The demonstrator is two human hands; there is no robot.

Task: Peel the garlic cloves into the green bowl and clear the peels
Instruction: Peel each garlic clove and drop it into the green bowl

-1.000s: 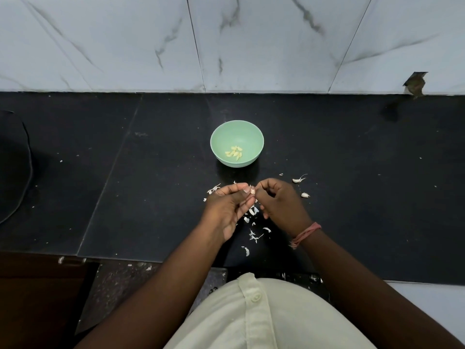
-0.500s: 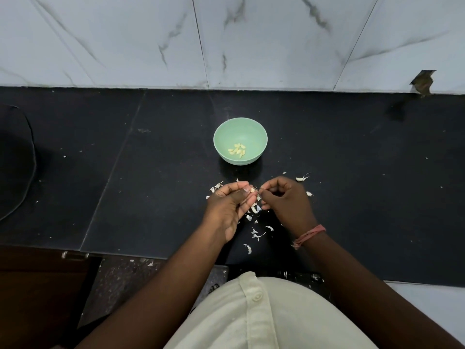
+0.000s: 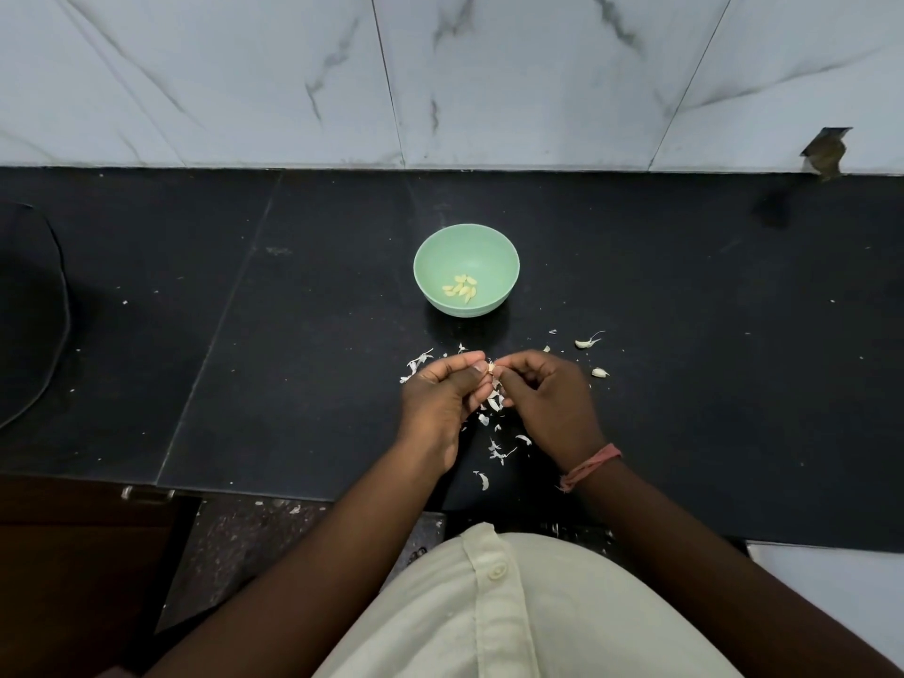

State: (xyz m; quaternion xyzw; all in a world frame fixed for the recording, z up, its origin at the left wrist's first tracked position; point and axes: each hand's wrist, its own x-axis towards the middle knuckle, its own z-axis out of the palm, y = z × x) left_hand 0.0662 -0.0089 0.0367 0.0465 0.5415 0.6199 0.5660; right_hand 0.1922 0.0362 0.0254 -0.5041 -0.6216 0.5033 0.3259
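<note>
Over the last second little has shifted: both hands have stayed together near the front edge of the black surface (image 3: 685,286), just in front of the green bowl (image 3: 466,239). The left hand (image 3: 442,398) pinches a garlic clove (image 3: 490,368) in curled fingers, and the right hand (image 3: 548,398) pinches the same clove from the other side, seemingly tearing skin. The peeled cloves (image 3: 461,288) in the bowl look unchanged in number, so this clove is probably not yet stripped. White peels (image 3: 496,447) lie scattered under and around the hands, uncleared. Two unpeeled cloves (image 3: 587,342) wait just right of the hands. The pinched clove is mostly hidden by fingertips; how much skin remains cannot be told.
</note>
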